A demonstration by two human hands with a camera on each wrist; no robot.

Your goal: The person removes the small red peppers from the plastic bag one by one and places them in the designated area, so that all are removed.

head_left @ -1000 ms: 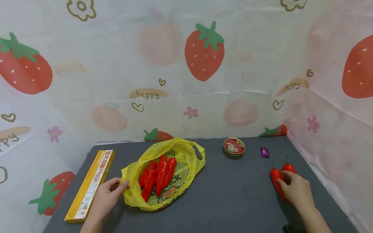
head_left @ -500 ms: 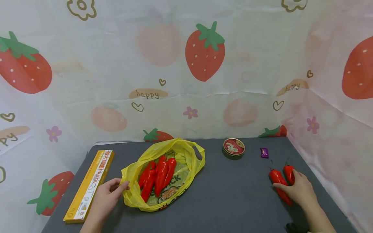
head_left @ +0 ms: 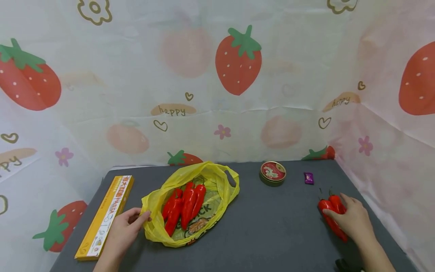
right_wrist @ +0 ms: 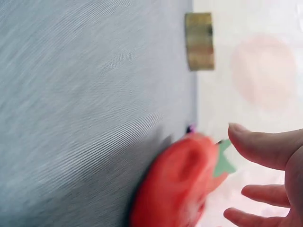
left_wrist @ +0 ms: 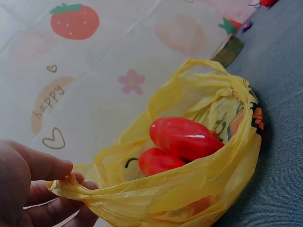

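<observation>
My left hand pinches the left rim of a yellow plastic bag, thumb over fingers; the left wrist view shows the plastic bunched there. The bag lies spread with its mouth upward and a handle hole at its right. Several red chili peppers rest inside it, some overlapping. At the table's right side, my right hand is around two more red peppers lying side by side. In the right wrist view its thumb is straight and its fingers are spread, apart from the blurred pepper.
A yellow pasta box lies left of the bag, beside the left forearm. Farther back stand a round red-lidded tin and a small purple wrapped sweet. A dark object shows at the front right edge. Strawberry-print cloth hangs behind the table.
My right hand has shifted to the right over the two peppers. They were spread apart half a second ago and now lie close together. The left hand and bag have not moved.
</observation>
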